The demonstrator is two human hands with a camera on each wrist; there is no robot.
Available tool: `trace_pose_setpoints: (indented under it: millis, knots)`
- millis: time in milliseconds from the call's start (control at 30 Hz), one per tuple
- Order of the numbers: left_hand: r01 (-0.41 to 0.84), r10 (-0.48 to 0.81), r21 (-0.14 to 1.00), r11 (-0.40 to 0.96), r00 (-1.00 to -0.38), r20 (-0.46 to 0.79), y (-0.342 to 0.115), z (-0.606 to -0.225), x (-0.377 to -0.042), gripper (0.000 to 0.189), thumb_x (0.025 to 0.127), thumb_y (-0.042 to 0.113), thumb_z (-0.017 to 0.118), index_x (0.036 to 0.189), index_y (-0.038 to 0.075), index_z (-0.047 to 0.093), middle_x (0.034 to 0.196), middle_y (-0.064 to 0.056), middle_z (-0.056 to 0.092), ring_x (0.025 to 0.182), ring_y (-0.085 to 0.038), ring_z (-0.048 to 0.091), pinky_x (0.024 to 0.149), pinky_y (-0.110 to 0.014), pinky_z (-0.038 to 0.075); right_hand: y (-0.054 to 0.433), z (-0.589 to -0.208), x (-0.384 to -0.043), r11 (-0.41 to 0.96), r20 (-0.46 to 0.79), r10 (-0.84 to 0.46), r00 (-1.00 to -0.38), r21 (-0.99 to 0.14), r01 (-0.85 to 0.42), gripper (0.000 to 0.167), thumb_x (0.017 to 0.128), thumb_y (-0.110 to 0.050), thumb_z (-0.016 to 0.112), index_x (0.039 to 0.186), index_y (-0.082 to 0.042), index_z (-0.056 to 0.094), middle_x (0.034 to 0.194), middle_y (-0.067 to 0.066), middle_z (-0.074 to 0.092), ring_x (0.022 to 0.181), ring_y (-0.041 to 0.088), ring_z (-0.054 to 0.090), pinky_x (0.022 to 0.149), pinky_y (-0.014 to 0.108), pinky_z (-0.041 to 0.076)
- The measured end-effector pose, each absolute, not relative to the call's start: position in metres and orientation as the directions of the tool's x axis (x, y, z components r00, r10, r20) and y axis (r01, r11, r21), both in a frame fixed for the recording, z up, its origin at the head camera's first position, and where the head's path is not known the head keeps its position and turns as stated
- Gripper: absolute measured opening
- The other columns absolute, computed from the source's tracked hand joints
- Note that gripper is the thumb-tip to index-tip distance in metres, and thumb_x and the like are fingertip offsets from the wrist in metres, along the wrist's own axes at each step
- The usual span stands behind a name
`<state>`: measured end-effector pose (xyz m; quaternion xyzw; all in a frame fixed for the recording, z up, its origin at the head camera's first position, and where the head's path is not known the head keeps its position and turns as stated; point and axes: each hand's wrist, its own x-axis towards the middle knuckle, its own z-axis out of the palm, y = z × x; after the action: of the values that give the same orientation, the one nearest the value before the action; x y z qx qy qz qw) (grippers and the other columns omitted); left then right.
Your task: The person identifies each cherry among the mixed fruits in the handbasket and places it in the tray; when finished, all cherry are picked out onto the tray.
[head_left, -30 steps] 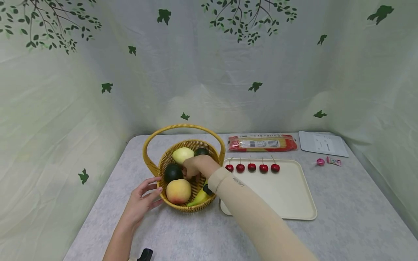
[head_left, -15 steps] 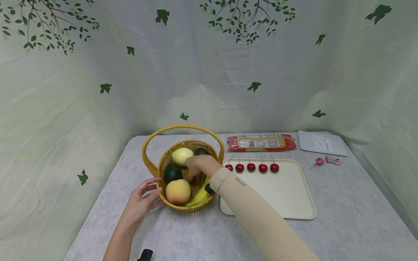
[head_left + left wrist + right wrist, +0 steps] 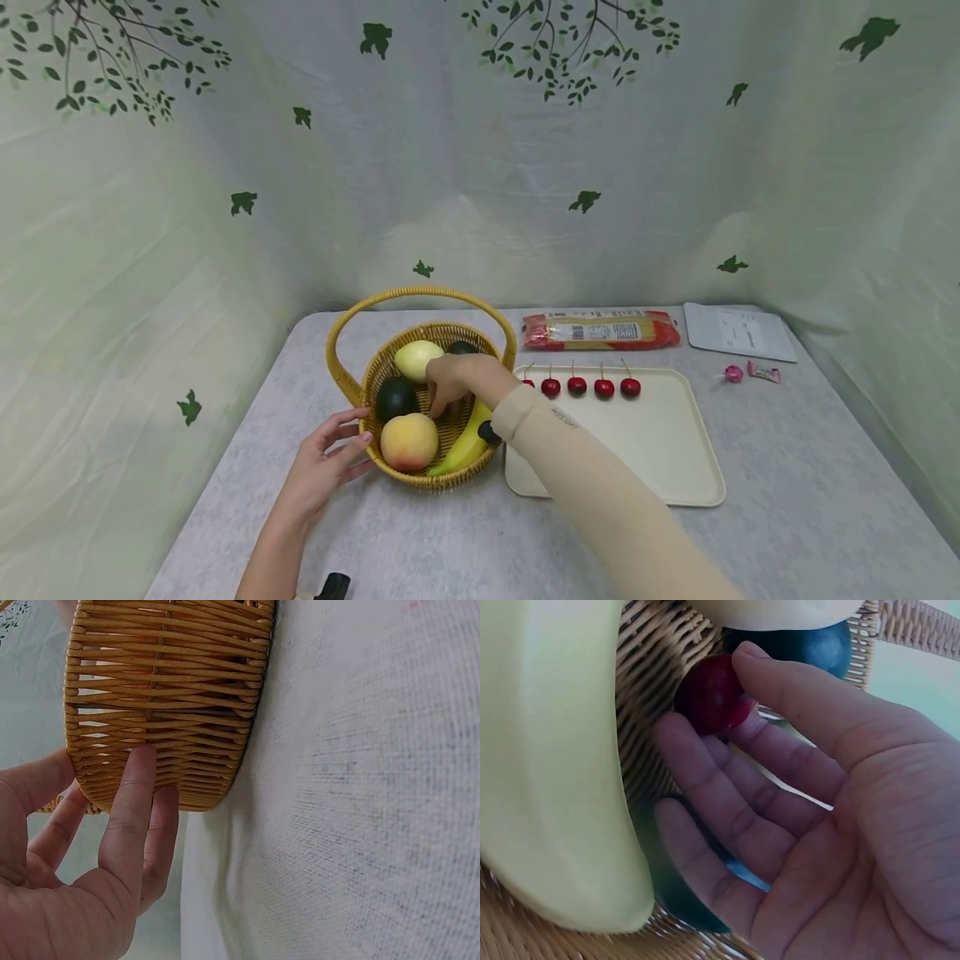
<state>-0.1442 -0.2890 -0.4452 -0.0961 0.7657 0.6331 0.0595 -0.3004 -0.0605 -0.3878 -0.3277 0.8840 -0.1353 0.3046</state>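
A woven basket [image 3: 447,481] with a tall handle stands on the table. In the right wrist view my right hand [image 3: 840,787] pinches a dark red cherry [image 3: 709,694] between thumb and fingers, inside the basket. The head view hides that cherry behind the hand. Around it lie a peach [image 3: 410,442], a banana [image 3: 465,446], a pale yellow fruit [image 3: 418,360] and two dark green fruits, one of them a rounded one [image 3: 396,400] at left. My left hand [image 3: 318,471] touches the basket's left outer side with spread fingers, the fingertips [image 3: 140,761] against the weave.
Right of the basket lies a cream tray [image 3: 645,467] with a row of several cherries [image 3: 577,386] along its back. Behind it is a red-ended spaghetti packet [image 3: 600,331]. A silver-grey pouch [image 3: 720,329], a pink lollipop [image 3: 733,373] and a wrapped candy [image 3: 763,372] lie farther right.
My right hand and sleeve have shifted slightly to the right within the basket, baring more of the banana. The left hand and the basket stay put.
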Motion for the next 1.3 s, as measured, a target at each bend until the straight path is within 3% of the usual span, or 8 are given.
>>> trace_pose_setpoints:
  millis: [267,700,967,1100,1300]
  knots:
    - [-0.232,-0.070,0.957,0.177,-0.972,-0.223,-0.288,-0.446,-0.146,0.051,0.108,0.021,0.068,0.156,0.012,0.052,0.135,-0.010,0.052,0.107,-0.009,0.071,0.094,-0.037,0.067,-0.050,-0.379,-0.302,0.683,-0.345,-0.730,-0.590,-0.353,-0.639,0.019,0.097,-0.032,0.083,0.105,-0.015,0.081,0.105,-0.004,0.076,0.089,0.009,0.066,0.077,0.023,0.057]
    - [-0.204,-0.049,0.964,0.173,-0.979,-0.199,-0.289,-0.445,-0.143,0.053,0.108,0.021,0.069,0.156,0.008,0.051,0.132,-0.010,0.050,0.105,-0.009,0.070,0.095,-0.040,0.067,-0.027,-0.353,-0.288,0.565,-0.247,-0.823,-0.512,-0.451,-0.691,0.021,0.100,-0.027,0.080,0.113,-0.011,0.077,0.103,-0.001,0.075,0.092,0.009,0.062,0.083,0.024,0.053]
    - [-0.230,-0.061,0.958,0.171,-0.973,-0.223,-0.289,-0.446,-0.146,0.053,0.108,0.020,0.069,0.157,0.011,0.051,0.133,-0.009,0.050,0.106,-0.008,0.070,0.094,-0.039,0.067,-0.004,-0.344,-0.268,0.512,-0.222,-0.856,-0.467,-0.486,-0.709,0.027,0.102,-0.028,0.077,0.123,-0.011,0.076,0.094,-0.004,0.069,0.084,0.007,0.056,0.074,0.019,0.048]
    - [-0.229,-0.062,0.959,0.166,-0.973,-0.221,-0.290,-0.447,-0.145,0.054,0.108,0.021,0.069,0.157,0.011,0.051,0.133,-0.008,0.050,0.106,-0.009,0.070,0.094,-0.039,0.067,0.007,-0.342,-0.261,0.497,-0.206,-0.862,-0.463,-0.514,-0.699,0.026,0.102,-0.027,0.077,0.123,-0.012,0.076,0.093,-0.004,0.068,0.082,0.007,0.055,0.071,0.019,0.047]
    - [-0.243,-0.068,0.956,0.167,-0.970,-0.235,-0.289,-0.445,-0.144,0.053,0.108,0.022,0.069,0.157,0.013,0.052,0.136,-0.009,0.049,0.108,-0.010,0.070,0.096,-0.039,0.067,0.027,-0.339,-0.255,0.509,-0.184,-0.851,-0.492,-0.516,-0.689,0.029,0.101,-0.028,0.078,0.126,-0.014,0.072,0.105,-0.004,0.071,0.092,0.010,0.062,0.078,0.023,0.055]
